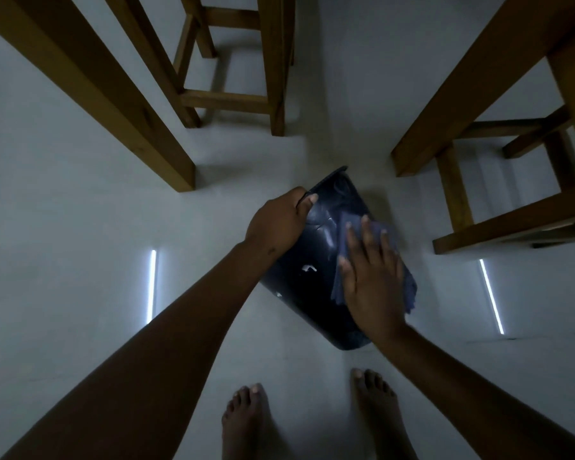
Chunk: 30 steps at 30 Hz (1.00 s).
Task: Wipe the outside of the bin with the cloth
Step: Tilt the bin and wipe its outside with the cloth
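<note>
Gripping the rim of the tilted dark bin (307,260), left hand (276,224) has fingers curled shut over the edge. Right hand (374,277) lies flat, fingers spread, pressing the blue cloth (347,234) onto the bin's side.

Person, seen from above: both forearms (166,330) are showing bare to the frame's edge, with no sleeves coming into view. Left hand (276,224) and right hand (372,280) are wearing no gloves, rings or wristbands; fingernails are showing short and pale. Both feet (246,423) are appearing bare at the bottom edge, toenails showing pale.
</note>
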Available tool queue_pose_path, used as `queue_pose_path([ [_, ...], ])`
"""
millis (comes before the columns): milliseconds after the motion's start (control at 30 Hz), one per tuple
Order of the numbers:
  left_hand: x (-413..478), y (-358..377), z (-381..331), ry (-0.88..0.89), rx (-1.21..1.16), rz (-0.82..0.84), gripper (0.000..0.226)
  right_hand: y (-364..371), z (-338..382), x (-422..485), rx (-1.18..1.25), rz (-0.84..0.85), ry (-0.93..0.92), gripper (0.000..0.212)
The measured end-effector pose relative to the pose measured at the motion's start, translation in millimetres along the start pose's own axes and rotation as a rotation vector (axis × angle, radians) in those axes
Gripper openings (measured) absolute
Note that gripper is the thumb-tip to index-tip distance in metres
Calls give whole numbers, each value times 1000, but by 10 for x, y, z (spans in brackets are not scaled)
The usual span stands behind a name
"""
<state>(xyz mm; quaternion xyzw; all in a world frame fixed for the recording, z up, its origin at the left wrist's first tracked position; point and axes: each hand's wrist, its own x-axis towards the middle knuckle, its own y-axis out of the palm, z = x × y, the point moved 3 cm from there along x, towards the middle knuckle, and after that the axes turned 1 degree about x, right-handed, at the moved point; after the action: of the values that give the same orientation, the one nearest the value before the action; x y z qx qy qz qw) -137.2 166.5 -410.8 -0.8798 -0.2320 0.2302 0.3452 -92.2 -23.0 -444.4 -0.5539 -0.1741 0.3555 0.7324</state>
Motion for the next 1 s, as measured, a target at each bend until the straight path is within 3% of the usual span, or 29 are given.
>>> queue_pose_path([
  [133, 59, 13, -13, -13, -31, 9, 40, 23, 178, -11, -58, -6, -176, 57],
  [333, 67, 26, -40, -12, -41, 36, 39, -29, -71, 152, 106, -15, 35, 60],
  [500, 59, 16, 29, -26, -32, 7, 40, 32, 158, -40, -34, 6, -168, 57],
  [767, -107, -46, 153, -6, -118, 106, 26, -85, -165, 373, 220, 19, 42, 65],
  [1000, 3, -49, -54, 19, 21, 66, 32, 60, 87, -79, 39, 2, -103, 62],
])
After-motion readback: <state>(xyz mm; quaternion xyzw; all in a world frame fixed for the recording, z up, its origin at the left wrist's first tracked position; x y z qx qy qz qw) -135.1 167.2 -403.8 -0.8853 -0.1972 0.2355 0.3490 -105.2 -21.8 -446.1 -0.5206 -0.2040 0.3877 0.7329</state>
